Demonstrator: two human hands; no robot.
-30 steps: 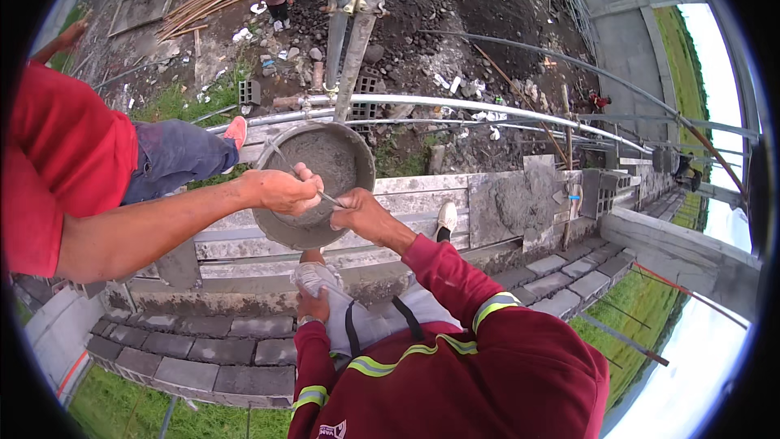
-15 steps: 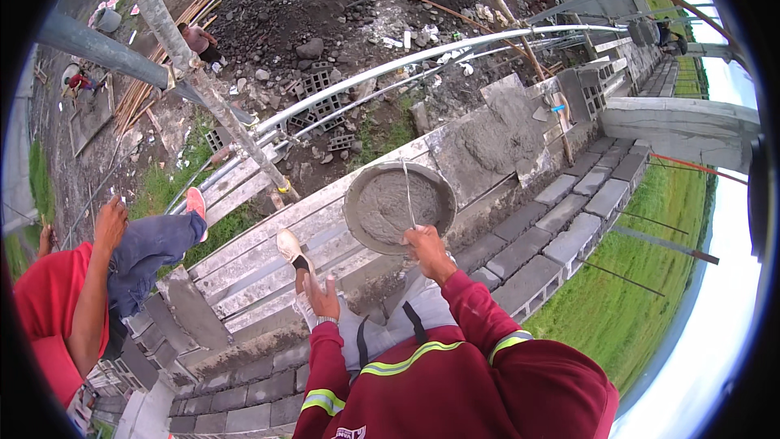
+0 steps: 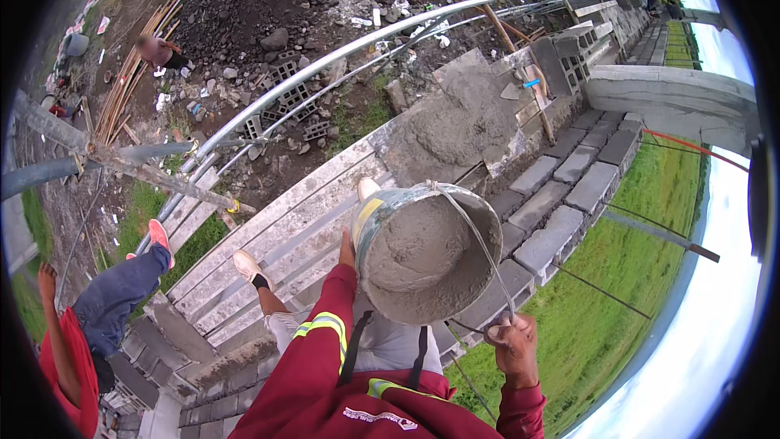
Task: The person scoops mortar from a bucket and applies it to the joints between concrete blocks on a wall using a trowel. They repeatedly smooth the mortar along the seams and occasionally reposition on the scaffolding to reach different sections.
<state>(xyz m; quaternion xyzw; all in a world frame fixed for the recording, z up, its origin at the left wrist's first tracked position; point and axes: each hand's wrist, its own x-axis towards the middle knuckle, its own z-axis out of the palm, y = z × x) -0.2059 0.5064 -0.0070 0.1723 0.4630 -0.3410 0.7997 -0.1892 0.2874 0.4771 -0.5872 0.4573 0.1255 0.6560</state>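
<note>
Head view, clock centred on the bucket (image 3: 406,276). Bucket's mid-frame, just above the wearer's lap, tipped so its mouth leans toward 4 o'clock. Grey wet mix (image 3: 422,244) inside, smeared up the wall; a yellow patch shows on the outside at 10.

Right hand (image 3: 517,345) at 4 to 5 o'clock, fingers closed round the wire handle (image 3: 474,223). Handle runs from a lug at 12, round over the mouth's 3 o'clock side, down into that grip.

Left hand (image 3: 348,250) at 9, against the bucket's outer side. Mostly hidden by sleeve and bucket, so I can't tell whether those fingers are curled or flat.

Around it: mortar heap (image 3: 463,126) at 12 to 1, spread on a flat board, well clear of both hands. Small blue object (image 3: 531,83) at 1, past the heap; too small to identify. Hollow blocks (image 3: 573,65) stacked beyond that, also 1. Block wall (image 3: 540,205) passes at 2, grass (image 3: 585,325) below it at 4. Plank platform (image 3: 313,206) at 9 to 10, wearer's shoe (image 3: 253,268) on it. Metal pipe rail (image 3: 325,65) arcs past at 11.

Co-worker in red (image 3: 69,358) at 8 to 9, well apart. Another person (image 3: 154,50) at 10, down on the ground.
</note>
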